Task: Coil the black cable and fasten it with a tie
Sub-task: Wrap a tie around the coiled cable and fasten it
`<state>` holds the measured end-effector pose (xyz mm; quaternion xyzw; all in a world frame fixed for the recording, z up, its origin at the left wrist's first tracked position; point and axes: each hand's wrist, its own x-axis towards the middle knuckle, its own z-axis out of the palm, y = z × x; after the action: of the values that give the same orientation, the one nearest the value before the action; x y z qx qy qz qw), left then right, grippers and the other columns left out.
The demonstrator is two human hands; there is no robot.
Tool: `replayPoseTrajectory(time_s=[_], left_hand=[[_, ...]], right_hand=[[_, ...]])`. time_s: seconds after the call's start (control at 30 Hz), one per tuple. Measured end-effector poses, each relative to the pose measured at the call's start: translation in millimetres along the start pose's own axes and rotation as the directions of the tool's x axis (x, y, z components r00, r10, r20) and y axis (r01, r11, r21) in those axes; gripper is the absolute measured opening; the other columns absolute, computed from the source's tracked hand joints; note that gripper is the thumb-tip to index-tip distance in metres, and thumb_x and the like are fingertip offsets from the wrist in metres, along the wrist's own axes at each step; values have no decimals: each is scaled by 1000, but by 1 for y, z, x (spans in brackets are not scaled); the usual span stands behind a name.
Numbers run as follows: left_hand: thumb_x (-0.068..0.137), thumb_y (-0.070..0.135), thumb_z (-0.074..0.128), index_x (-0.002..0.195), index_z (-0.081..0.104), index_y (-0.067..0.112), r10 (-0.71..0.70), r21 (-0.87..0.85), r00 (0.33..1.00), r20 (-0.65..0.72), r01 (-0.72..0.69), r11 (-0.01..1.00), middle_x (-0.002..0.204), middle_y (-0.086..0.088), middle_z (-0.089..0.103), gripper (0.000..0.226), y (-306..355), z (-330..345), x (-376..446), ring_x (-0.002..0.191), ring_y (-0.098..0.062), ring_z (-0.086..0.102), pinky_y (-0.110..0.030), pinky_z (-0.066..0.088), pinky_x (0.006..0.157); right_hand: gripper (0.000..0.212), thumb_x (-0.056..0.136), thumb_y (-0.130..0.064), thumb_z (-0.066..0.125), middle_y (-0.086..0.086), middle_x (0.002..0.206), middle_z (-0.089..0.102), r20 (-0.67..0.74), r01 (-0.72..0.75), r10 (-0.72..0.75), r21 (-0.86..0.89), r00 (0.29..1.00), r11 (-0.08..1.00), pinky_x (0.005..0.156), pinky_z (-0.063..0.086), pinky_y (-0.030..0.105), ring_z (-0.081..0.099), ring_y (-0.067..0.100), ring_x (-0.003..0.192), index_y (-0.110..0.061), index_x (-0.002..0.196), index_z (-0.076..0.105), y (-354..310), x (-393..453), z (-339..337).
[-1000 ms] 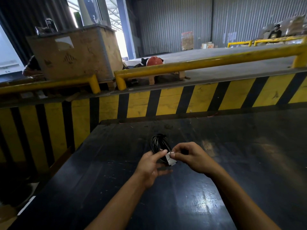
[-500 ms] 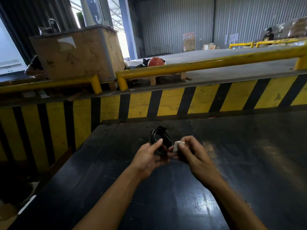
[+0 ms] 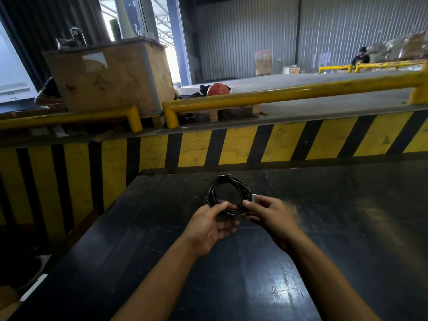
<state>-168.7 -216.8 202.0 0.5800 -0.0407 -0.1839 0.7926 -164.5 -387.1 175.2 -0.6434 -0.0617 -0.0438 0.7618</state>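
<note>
I held the cable [image 3: 228, 195] in the middle of the frame, already wound into a round coil that stood up from my fingers, its open ring facing me and its far edge tipped away toward the striped wall [image 3: 254, 144]. The coil sat just above both hands, between them, over the dark table [image 3: 231, 286] and apart from it.

My left hand [image 3: 208, 228] pinched the coil's lower left edge, thumb on top and fingers curled underneath. My right hand [image 3: 268, 212] was closed on the lower right edge, and a small pale piece, which I took for the tie [image 3: 254, 197], showed just beyond its fingertips against the coil. Whether it was wrapped round the strands I could not tell. A pale tab at the coil's top edge was too small to name.

I judged the right hand nearer to the fastening point, so the wrap would fall to it while the left kept the loops together.

Nothing lay on the table near my hands. The yellow rail [image 3: 289, 95] and the crate [image 3: 111, 75] stood well apart in the upper frame.
</note>
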Motion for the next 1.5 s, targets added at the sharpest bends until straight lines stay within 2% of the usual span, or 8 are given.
replayPoseTrajectory(time_s=[0.13,0.27,0.47,0.57,0.8,1.03,1.33,1.5], left_hand=[[79,36,69,125,51,17,338,569,909,-243,-149,808,114,0,60,53,10,-15,-8,98,-14,59,-28,52,80],[80,40,63,107,65,18,756,861,535,379,-503,-75,111,4,59,34,20,-30,-12,108,-8,51,-25,41,93],[90,48,46,139,39,17,297,802,777,555,-406,-438,142,-3,48,59,-1,-34,4,134,-15,37,-45,11,114],[93,42,42,127,52,19,345,835,766,543,-445,-324,122,-2,62,42,-5,-25,7,116,-15,52,-43,20,108],[98,19,41,100,61,1,140,613,963,230,-255,748,74,0,59,27,12,-13,3,68,-9,58,-27,47,69],[96,17,48,97,60,6,144,575,965,218,-247,780,78,-4,63,17,9,-5,2,68,-10,58,-19,49,62],[89,8,58,108,54,-3,208,454,967,145,-252,855,84,-12,67,22,10,-1,0,60,-10,61,-16,49,55],[85,3,62,106,58,-1,227,354,969,102,-249,902,88,-14,66,21,10,3,2,63,-13,60,-18,50,55]], right_hand=[[12,84,-13,67,11,83,72,-11,-13,12,-113,1000,994,62,53,18,67,14,75,-3,89,71,-6,3,-8],[18,84,-15,67,26,86,66,3,-3,4,-231,1000,973,65,54,22,64,18,77,1,91,69,-16,5,-12],[20,85,-10,64,23,93,68,103,-75,81,-64,991,995,70,49,29,60,28,85,4,97,68,-28,5,-7],[22,86,-12,62,19,92,69,135,-131,123,51,983,990,71,48,28,61,28,85,5,98,69,-24,4,-8],[17,91,-12,58,5,75,67,-42,-30,23,-152,999,988,63,53,22,66,12,66,-12,76,66,-14,-2,-21],[22,92,-16,56,13,76,53,251,130,-27,-404,968,906,65,40,29,48,17,71,5,89,61,-22,-12,-12],[5,83,-12,69,7,82,74,101,331,-319,-415,943,848,73,58,36,71,19,80,-13,87,72,-14,-11,-7],[21,76,-19,73,-8,80,72,103,465,-475,-459,874,757,68,48,10,67,2,77,-38,85,71,-6,-16,-5]])
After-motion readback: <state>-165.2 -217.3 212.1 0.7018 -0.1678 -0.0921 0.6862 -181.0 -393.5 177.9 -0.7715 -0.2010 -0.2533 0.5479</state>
